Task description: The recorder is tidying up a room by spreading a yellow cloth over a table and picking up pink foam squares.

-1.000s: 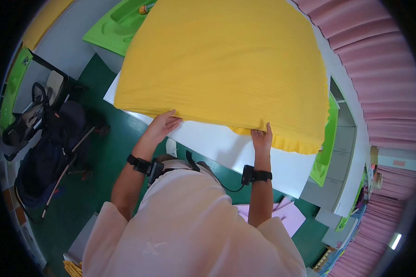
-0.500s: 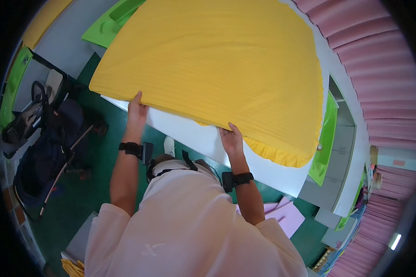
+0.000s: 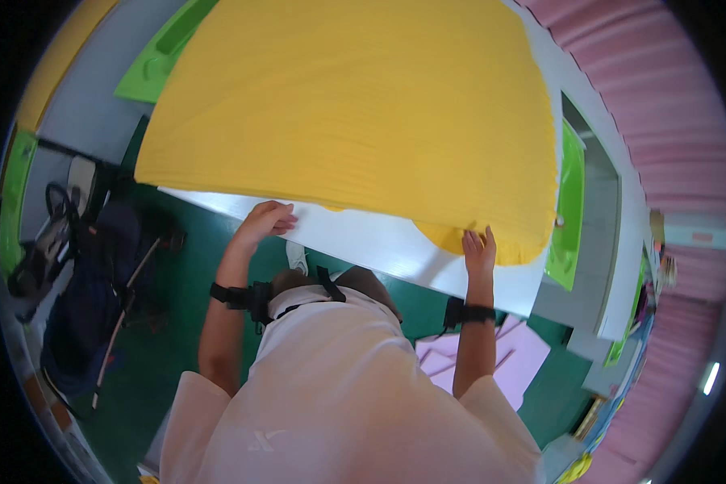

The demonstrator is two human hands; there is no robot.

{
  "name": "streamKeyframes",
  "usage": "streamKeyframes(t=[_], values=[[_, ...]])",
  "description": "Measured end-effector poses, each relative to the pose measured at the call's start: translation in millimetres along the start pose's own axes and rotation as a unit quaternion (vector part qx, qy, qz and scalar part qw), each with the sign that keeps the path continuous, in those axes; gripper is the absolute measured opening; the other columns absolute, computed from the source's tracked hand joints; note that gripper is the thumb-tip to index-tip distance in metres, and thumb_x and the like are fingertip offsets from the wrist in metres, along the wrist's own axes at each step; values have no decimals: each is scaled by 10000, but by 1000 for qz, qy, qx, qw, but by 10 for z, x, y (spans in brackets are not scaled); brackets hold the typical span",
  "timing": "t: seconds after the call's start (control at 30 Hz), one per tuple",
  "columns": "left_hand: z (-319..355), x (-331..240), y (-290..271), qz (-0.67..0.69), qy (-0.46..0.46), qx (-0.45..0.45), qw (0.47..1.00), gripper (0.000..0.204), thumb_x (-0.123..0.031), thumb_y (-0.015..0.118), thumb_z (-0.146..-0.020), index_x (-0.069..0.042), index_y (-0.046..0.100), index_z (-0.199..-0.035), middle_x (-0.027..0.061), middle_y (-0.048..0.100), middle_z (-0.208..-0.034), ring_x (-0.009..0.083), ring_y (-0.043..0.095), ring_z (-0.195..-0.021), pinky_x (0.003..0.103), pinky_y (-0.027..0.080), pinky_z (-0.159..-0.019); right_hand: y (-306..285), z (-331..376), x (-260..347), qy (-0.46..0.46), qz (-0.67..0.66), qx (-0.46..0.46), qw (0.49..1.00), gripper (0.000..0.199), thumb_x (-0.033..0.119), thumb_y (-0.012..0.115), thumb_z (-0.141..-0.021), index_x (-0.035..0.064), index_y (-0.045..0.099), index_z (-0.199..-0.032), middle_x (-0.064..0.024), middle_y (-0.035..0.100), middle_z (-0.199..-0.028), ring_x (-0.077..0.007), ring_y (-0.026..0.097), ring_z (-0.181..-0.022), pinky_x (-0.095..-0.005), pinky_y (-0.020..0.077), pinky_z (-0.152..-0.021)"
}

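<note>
A large yellow cloth (image 3: 347, 113) with a gathered, ruffled edge lies spread over a white table (image 3: 339, 234). Its near edge runs almost straight across; a rounded flap of the same cloth peeks out beneath it at the right. My left hand (image 3: 262, 226) hovers over the bare table strip, just off that near edge, its fingers loosely bent and holding nothing. At the cloth's near right part is my right hand (image 3: 480, 252), fingers stretched out over the yellow flap. Whether its fingertips touch the cloth is hard to tell.
A dark folding stroller (image 3: 97, 298) stands on the green floor (image 3: 189, 282) to the left. Pale pink panels (image 3: 516, 355) lie on the floor at the right. Green trays (image 3: 569, 210) sit in white cabinets beside the table, with pink curtains (image 3: 645, 105) beyond.
Both hands have let go of the cloth's near edge. The left hand has drawn slightly right and off the cloth; the right hand has shifted right toward the corner.
</note>
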State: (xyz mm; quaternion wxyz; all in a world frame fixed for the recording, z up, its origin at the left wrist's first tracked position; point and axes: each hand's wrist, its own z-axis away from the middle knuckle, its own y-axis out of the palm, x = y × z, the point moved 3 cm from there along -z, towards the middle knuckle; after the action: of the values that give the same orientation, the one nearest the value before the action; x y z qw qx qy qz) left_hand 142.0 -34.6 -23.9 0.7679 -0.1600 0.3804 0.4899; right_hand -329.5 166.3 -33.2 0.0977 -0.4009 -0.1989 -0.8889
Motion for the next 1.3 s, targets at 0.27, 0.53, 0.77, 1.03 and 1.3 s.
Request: streamKeyframes(t=[0.27,0.53,0.77,1.03,1.3], values=[[-444,106,1024,426,41,1,904,320,-236,591,-907,-21,533,-1136,146,582,-1112,225,547,-1061,341,448,-963,0,-518,-32,-9,-209,71,975,367,169,653,-827,53,512,-1146,-93,563,-1127,-230,538,-1041,-346,444,-932],[-735,90,1421,559,186,-17,808,315,-63,569,-869,-32,518,-1179,112,572,-1178,264,521,-1133,426,425,-995,-2,-231,131,61,-217,250,942,281,68,603,-805,67,542,-1078,-58,597,-1080,-200,565,-997,-351,446,-907],[-584,132,1464,474,223,-93,847,287,-71,565,-843,-17,534,-1122,105,612,-1079,238,592,-995,374,480,-910,-574,-370,256,102,-76,275,953,303,183,594,-864,61,521,-1132,-110,578,-1109,-268,534,-1058,-401,404,-998],[-173,452,2196,139,13,-28,990,249,-284,539,-904,-45,572,-960,88,645,-877,190,609,-835,294,478,-772,-703,-791,805,-5,-207,195,959,458,228,580,-895,37,421,-1280,-113,482,-1295,-277,454,-1195,-432,369,-1020],[-324,-14,2941,242,56,6,969,407,-363,568,-891,-4,541,-1082,130,654,-1023,206,608,-900,328,483,-827,-947,-612,455,120,-204,244,940,387,79,601,-872,18,464,-1228,-99,542,-1213,-235,531,-1098,-359,468,-931]])
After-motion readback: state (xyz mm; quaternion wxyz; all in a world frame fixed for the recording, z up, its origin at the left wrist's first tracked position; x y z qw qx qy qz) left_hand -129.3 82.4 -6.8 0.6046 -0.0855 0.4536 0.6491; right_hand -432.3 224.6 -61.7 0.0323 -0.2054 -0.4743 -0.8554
